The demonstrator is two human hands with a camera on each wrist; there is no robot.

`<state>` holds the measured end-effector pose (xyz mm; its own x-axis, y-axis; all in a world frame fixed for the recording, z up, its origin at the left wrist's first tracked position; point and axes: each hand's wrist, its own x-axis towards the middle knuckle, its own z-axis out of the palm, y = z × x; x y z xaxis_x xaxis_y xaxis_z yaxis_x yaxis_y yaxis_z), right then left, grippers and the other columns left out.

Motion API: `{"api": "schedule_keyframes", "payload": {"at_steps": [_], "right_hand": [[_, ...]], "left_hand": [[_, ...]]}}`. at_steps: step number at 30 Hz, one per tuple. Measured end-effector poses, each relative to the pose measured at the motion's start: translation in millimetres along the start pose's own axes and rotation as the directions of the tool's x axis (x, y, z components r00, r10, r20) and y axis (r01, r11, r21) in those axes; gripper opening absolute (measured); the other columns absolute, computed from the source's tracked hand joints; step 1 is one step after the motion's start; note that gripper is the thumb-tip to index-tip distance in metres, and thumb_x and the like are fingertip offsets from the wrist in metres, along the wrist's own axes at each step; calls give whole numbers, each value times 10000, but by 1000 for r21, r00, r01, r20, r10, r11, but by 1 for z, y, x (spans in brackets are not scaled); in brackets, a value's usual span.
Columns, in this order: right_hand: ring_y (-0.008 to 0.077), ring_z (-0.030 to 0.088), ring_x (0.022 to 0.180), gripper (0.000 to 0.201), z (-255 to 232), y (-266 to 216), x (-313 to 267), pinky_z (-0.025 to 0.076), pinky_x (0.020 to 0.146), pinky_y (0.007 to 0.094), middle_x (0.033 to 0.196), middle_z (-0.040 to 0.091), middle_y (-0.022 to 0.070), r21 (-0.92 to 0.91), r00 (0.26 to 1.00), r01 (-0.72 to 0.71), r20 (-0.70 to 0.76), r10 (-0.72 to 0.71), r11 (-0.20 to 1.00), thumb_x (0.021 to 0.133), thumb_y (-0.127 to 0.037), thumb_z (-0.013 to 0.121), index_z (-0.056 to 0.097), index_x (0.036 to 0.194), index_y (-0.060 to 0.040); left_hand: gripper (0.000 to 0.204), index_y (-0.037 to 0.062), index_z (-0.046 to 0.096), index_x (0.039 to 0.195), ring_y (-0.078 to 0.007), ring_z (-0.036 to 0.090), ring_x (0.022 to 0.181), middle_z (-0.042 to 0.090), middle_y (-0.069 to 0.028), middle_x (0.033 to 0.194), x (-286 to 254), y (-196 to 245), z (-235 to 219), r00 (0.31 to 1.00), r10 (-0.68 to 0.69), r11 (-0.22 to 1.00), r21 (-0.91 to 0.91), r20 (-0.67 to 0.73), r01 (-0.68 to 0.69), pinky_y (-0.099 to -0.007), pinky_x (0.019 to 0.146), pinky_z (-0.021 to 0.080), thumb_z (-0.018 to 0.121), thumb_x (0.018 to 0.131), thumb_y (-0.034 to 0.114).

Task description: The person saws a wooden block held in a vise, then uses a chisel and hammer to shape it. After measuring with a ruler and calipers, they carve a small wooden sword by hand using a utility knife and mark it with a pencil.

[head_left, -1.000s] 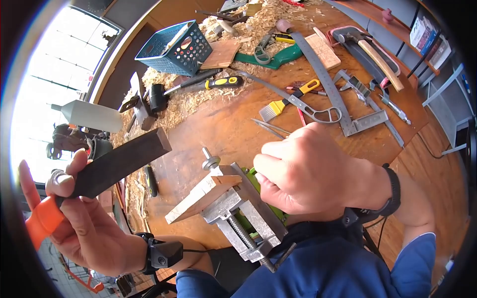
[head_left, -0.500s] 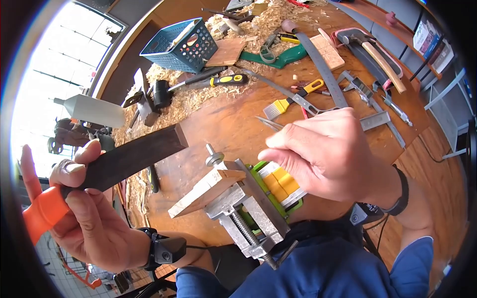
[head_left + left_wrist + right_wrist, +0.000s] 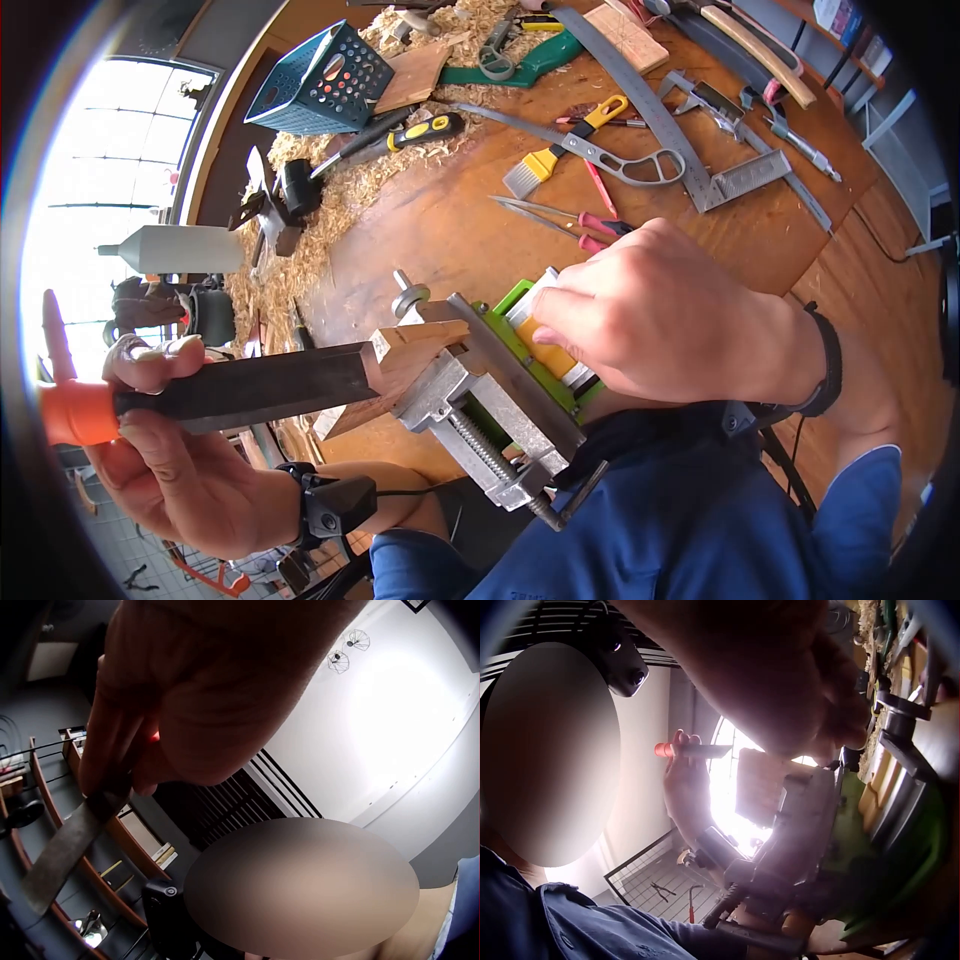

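Observation:
My left hand (image 3: pixel 200 490) pinches a wide dark chisel (image 3: pixel 270 388) by its blade near the orange handle (image 3: pixel 80 412); the left wrist view shows the blade (image 3: pixel 64 851) below the fingers. In the head view the chisel's tip overlaps the end of a pale wood block (image 3: pixel 400 365); whether they touch I cannot tell. The block is clamped in a metal vise (image 3: pixel 500 440). My right hand (image 3: pixel 660 320), fingers curled, is over the green and yellow part (image 3: pixel 550 352) beside the vise. Nothing shows in its fingers.
Beyond the vise lie red-handled tools (image 3: pixel 592 243), a yellow brush (image 3: pixel 535 172), scissors (image 3: pixel 620 165), a steel square (image 3: pixel 745 177) and calipers (image 3: pixel 715 100). Wood shavings (image 3: pixel 350 190), a mallet (image 3: pixel 298 188) and a blue basket (image 3: pixel 325 85) are at the back left.
The chisel has turned from slanting upward to nearly level, and its tip has come down to the block. My right hand has shifted, its fingers now over the yellow part. The head view has tilted.

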<state>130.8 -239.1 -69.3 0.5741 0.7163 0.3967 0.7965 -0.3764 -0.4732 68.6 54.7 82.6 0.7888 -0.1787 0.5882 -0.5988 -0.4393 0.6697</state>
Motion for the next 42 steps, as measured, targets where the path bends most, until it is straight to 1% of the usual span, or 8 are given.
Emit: {"api": "schedule_keyframes", "payload": {"at_steps": [11, 13, 23, 26, 28, 33, 35, 42], "right_hand": [[308, 691, 711, 155, 9, 9, -9, 538, 639, 423, 759, 663, 98, -106, 993, -78, 83, 87, 991, 914, -178, 705, 659, 955, -36], [309, 692, 713, 157, 10, 10, -9, 542, 645, 422, 760, 663, 101, -103, 994, -74, 74, 82, 992, 917, -180, 702, 659, 955, -34], [314, 691, 718, 163, 10, 10, -9, 546, 655, 426, 763, 662, 105, -81, 994, -82, 66, 87, 993, 931, -189, 687, 660, 948, -30], [335, 734, 747, 132, 9, 8, -8, 599, 695, 430, 735, 680, 171, -36, 997, -66, 26, 67, 997, 896, -84, 568, 634, 812, -6], [333, 735, 746, 129, 8, 8, -8, 599, 695, 429, 735, 683, 170, -46, 997, -70, 37, 72, 996, 894, -82, 568, 634, 813, -6], [332, 735, 743, 126, 7, 8, -8, 599, 694, 429, 738, 689, 167, -49, 995, -78, 53, 80, 996, 893, -79, 568, 637, 819, -4], [315, 687, 714, 157, 9, 9, -9, 539, 659, 427, 767, 664, 105, -73, 993, -86, 74, 92, 994, 930, -179, 689, 668, 970, -28], [334, 732, 734, 118, 8, 9, -9, 599, 687, 426, 734, 684, 166, -30, 997, -65, 33, 66, 997, 892, -83, 571, 641, 839, -5]], "left_hand": [[367, -119, 505, 1334, -293, 723, 1012, 681, -191, 1067, 11, -3, 19, 999, 11, 1000, 3, 31, -11, -435, 1021, 548, 582, 1051, 101], [751, -129, 189, 1584, -197, 683, 871, 636, -114, 942, 10, -6, 30, 990, 42, 980, 199, -132, -15, -357, 896, 582, 626, 1026, 119], [756, -123, 187, 1589, -190, 671, 875, 637, -114, 936, 9, -7, 26, 981, 35, 979, 205, -189, 4, -354, 888, 584, 627, 1022, 119], [336, -120, 545, 1289, -274, 717, 1015, 681, -167, 1065, 10, -5, 15, 1000, 7, 998, 62, 14, -7, -412, 1011, 534, 601, 1045, 103], [756, -127, 192, 1582, -188, 666, 871, 636, -123, 934, 10, -6, 27, 989, 34, 972, 235, -141, 0, -347, 873, 602, 631, 1024, 132], [716, -146, 231, 1546, -225, 690, 887, 639, -155, 957, 5, -10, 18, 987, 75, 982, 181, -142, -49, -359, 840, 643, 639, 1022, 122], [694, -155, 252, 1528, -240, 699, 894, 640, -167, 966, 4, -11, 16, 986, 80, 985, 163, -143, -57, -364, 829, 654, 641, 1020, 116], [577, -164, 362, 1418, -276, 726, 880, 637, -190, 978, 4, -11, 18, 986, 89, 987, 149, -141, -68, -379, 812, 661, 654, 1016, 128]]}}
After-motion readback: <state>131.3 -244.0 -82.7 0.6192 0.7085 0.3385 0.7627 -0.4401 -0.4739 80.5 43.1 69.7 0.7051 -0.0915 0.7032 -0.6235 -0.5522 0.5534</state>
